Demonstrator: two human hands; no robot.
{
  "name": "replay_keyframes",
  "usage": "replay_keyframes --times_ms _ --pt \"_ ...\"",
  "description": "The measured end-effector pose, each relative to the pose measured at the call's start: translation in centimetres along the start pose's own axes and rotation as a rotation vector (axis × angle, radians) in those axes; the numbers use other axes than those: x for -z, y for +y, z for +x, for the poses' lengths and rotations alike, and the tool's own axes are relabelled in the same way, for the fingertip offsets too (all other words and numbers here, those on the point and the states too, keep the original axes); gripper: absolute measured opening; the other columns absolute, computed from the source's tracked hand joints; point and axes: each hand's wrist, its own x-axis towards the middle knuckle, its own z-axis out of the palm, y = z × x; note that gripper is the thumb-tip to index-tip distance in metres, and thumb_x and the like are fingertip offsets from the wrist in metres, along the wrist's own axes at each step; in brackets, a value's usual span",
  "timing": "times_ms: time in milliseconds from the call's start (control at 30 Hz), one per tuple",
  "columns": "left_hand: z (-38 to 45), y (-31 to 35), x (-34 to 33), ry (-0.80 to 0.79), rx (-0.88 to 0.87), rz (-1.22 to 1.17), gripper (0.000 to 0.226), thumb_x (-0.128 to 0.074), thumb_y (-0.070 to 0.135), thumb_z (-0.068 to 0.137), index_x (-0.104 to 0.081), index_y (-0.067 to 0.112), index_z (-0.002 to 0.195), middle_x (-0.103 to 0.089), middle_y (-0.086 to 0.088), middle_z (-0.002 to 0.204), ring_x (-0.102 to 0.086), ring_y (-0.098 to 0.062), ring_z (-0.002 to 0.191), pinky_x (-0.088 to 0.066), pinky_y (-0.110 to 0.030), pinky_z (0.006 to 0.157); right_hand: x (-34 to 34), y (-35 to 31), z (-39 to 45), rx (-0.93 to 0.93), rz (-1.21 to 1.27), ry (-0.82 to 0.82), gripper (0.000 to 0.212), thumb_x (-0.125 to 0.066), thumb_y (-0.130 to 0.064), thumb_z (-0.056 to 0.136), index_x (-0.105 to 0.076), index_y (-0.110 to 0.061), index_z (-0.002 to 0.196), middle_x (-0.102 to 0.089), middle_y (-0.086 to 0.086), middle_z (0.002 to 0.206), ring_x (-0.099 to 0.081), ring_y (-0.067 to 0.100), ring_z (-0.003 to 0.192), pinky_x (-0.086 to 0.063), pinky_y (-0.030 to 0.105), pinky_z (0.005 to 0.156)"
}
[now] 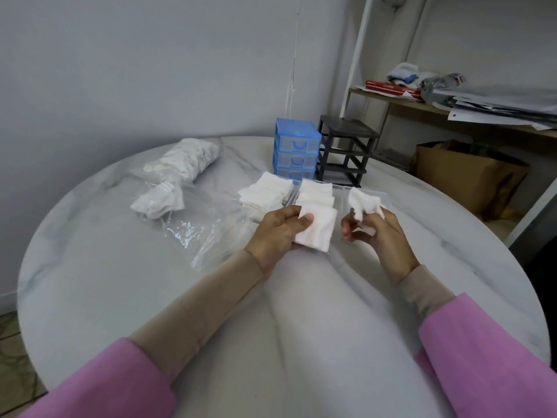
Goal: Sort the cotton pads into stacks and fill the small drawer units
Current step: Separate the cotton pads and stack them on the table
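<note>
My left hand [278, 230] grips a small stack of square white cotton pads [319, 229], thumb on top. My right hand [379, 229] pinches a crumpled bunch of cotton pads [363, 203] just to the right of it. Behind my hands lie loose stacks of square pads [266, 191] on the table and more pads in a clear drawer tray [316, 191]. Further back stand a blue drawer unit [297, 149] with its drawers in and a black drawer frame [346, 149] without drawers.
The round marble table [120, 282] carries an open clear plastic bag [199, 224] and a bag of round pads [180, 164] at the back left. To the right stand a shelf [422, 107] with books and papers, and a brown paper bag [464, 173] on the floor.
</note>
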Motion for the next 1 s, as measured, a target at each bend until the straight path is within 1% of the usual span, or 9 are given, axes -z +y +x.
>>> replay_keyframes --times_ms 100,200,267,400,500,633,733,900,1000 --pt "0.02 -0.11 0.02 0.011 -0.032 0.012 0.024 -0.051 0.009 0.093 -0.058 0.003 0.115 -0.066 0.001 0.091 -0.064 -0.002 0.073 -0.054 -0.015 0.067 -0.05 -0.28 -0.08 0.012 0.000 -0.076 0.002 -0.047 -0.011 0.074 -0.045 -0.012 0.074 -0.065 0.006 0.070 -0.057 0.014 0.062 -0.044 0.021 0.058" --pt "0.03 -0.07 0.11 0.002 -0.047 -0.001 0.021 -0.051 0.008 0.093 -0.058 0.004 0.112 -0.067 0.000 0.090 -0.066 -0.002 0.071 -0.054 -0.016 0.066 -0.42 -0.10 -0.21 0.068 -0.083 -0.073 0.029 -0.065 0.003 0.079 -0.049 -0.017 0.066 -0.067 0.016 0.076 -0.063 0.014 0.060 -0.046 0.020 0.057" --pt "0.08 -0.07 0.15 -0.002 -0.051 -0.007 0.022 -0.050 0.008 0.093 -0.058 0.004 0.113 -0.067 0.000 0.089 -0.066 -0.001 0.069 -0.054 -0.015 0.066 -0.58 0.06 -0.27 0.067 -0.092 -0.054 0.031 -0.066 0.005 0.079 -0.049 -0.018 0.067 -0.069 0.017 0.078 -0.065 0.015 0.062 -0.048 0.018 0.058" --pt "0.19 -0.12 0.19 -0.003 -0.055 0.005 0.027 -0.051 0.009 0.093 -0.056 0.000 0.118 -0.066 -0.001 0.090 -0.065 0.000 0.070 -0.053 -0.014 0.067 -0.46 0.37 -0.21 0.045 -0.076 -0.014 0.029 -0.072 -0.006 0.072 -0.046 -0.018 0.070 -0.072 0.012 0.084 -0.069 0.022 0.070 -0.052 0.025 0.066" --pt "0.22 -0.16 0.19 -0.016 -0.057 0.021 0.030 -0.051 0.011 0.093 -0.054 0.001 0.122 -0.066 -0.004 0.096 -0.064 -0.007 0.080 -0.053 -0.014 0.070 -0.48 0.25 -0.34 0.052 -0.107 0.004 0.026 -0.076 -0.022 0.063 -0.054 -0.018 0.074 -0.072 0.007 0.083 -0.068 0.021 0.073 -0.056 0.030 0.072" --pt "0.21 -0.29 -0.02 -0.027 -0.105 0.059 0.028 -0.052 0.010 0.093 -0.055 0.000 0.120 -0.067 -0.002 0.090 -0.064 -0.007 0.079 -0.053 -0.020 0.076 -0.50 0.35 -0.27 0.060 -0.103 0.057 0.025 -0.079 -0.014 0.063 -0.057 -0.015 0.075 -0.071 0.001 0.075 -0.066 0.018 0.068 -0.056 0.032 0.070" --pt "0.27 -0.42 -0.41 -0.012 -0.191 0.132 0.026 -0.052 0.006 0.092 -0.054 -0.004 0.116 -0.067 -0.006 0.087 -0.063 -0.013 0.081 -0.051 -0.028 0.084 -0.54 0.45 -0.33 0.084 -0.100 0.096 0.032 -0.079 -0.022 0.058 -0.058 -0.012 0.080 -0.069 -0.003 0.074 -0.066 0.016 0.070 -0.056 0.032 0.070" --pt "0.37 -0.70 -0.40 -0.005 -0.249 0.154 0.017 -0.053 0.003 0.091 -0.057 -0.001 0.107 -0.070 0.005 0.077 -0.065 -0.006 0.072 -0.053 -0.020 0.074 -0.69 0.43 -0.45 0.127 -0.103 0.055 0.042 -0.079 -0.023 0.058 -0.058 0.002 0.085 -0.065 0.016 0.085 -0.064 0.026 0.078 -0.055 0.033 0.073" --pt "0.33 -0.69 -0.42 0.008 -0.251 0.156 0.020 -0.052 0.002 0.091 -0.056 -0.004 0.110 -0.069 -0.005 0.085 -0.065 -0.006 0.071 -0.054 -0.019 0.074 -0.76 0.59 -0.40 0.117 -0.117 0.025 0.023 -0.077 -0.006 0.068 -0.057 -0.012 0.076 -0.065 -0.005 0.071 -0.062 0.007 0.071 -0.051 0.021 0.066"
